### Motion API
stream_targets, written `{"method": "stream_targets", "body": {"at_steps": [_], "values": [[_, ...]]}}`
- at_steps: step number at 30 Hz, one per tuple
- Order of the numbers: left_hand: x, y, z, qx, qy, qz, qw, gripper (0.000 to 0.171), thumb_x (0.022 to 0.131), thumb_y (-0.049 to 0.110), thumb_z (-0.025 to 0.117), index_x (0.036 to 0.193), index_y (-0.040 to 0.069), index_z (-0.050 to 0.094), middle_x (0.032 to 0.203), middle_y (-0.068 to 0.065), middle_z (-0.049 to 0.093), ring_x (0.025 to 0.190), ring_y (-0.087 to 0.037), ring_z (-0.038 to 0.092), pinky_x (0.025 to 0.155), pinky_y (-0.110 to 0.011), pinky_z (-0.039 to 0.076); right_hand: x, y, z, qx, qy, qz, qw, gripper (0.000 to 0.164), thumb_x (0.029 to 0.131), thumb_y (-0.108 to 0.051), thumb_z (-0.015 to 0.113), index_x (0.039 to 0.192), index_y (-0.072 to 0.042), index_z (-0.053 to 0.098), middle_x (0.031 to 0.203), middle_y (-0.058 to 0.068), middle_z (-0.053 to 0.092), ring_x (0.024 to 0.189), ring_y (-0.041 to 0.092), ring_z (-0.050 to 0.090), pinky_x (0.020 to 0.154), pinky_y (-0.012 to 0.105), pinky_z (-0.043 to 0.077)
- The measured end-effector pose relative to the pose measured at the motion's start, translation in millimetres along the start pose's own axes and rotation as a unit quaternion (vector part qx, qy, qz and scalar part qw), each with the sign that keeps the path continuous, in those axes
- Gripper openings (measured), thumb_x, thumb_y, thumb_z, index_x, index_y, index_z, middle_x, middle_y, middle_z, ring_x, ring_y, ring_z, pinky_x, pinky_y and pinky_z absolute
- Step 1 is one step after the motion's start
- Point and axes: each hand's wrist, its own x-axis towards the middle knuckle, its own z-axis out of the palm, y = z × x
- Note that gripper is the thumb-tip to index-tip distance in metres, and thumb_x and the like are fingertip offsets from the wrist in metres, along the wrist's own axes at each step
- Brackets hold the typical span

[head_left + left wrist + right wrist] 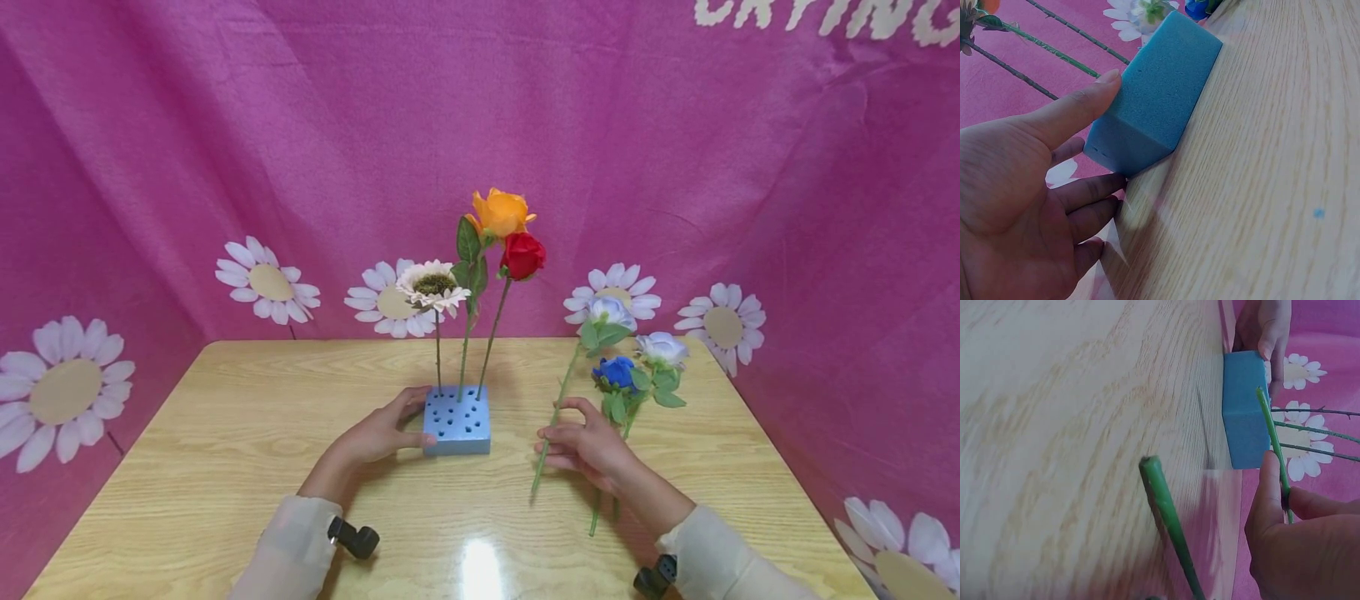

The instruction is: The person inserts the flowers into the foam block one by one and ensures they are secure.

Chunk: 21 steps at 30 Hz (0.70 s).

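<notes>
A blue foam block (457,450) with several holes in its top sits on the table, and my left hand (382,429) grips its left side. In the left wrist view the thumb lies along the block's upper edge. Standing in the block's back holes are a cream daisy-like flower (433,286), an orange rose (501,213) and a red rose (522,255). To the right of the block, my right hand (588,446) pinches the green stem of a pale lilac rose (611,312). That stem slants, its cut end (1261,395) pointing towards me.
Beside and beyond my right hand, a blue flower (617,372) and another pale lilac rose (663,348) lie on the wooden table (247,417). A pink cloth (360,150) printed with white daisies hangs behind and at both sides.
</notes>
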Motion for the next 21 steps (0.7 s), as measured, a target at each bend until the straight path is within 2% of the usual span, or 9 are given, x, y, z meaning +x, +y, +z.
{"method": "stream_targets", "body": {"at_steps": [8,15,21], "values": [[-0.5,0.9,-0.4,0.001,0.002,0.003,1.0,0.087,0.092,0.029,0.08,0.161,0.017,0.03,0.166,-0.018,0.033,0.154,-0.039,0.027,0.123,-0.061,0.021,-1.4,0.1,8.6,-0.008,0.0,-0.014,1.0,0.056,0.101,0.008,0.055,0.147,-0.002,0.024,0.109,0.024,0.07,0.086,0.026,0.076,0.078,0.04,0.063],[-0.3,1.2,0.0,-0.001,0.0,0.006,1.0,0.087,0.092,0.029,0.08,0.161,0.015,0.029,0.166,-0.018,0.032,0.154,-0.039,0.028,0.123,-0.06,0.021,-1.8,0.6,13.4,-0.018,0.004,-0.023,1.0,0.05,0.101,0.008,0.055,0.144,0.001,0.03,0.103,0.018,0.072,0.088,0.027,0.077,0.075,0.039,0.064],[-0.4,0.8,-0.3,0.001,-0.001,0.008,1.0,0.087,0.092,0.029,0.08,0.161,0.015,0.029,0.166,-0.018,0.032,0.154,-0.039,0.027,0.123,-0.061,0.021,-2.7,1.6,14.6,-0.029,0.01,-0.033,0.999,0.048,0.102,0.007,0.055,0.146,0.004,0.034,0.105,0.017,0.073,0.09,0.027,0.077,0.075,0.038,0.064]]}}
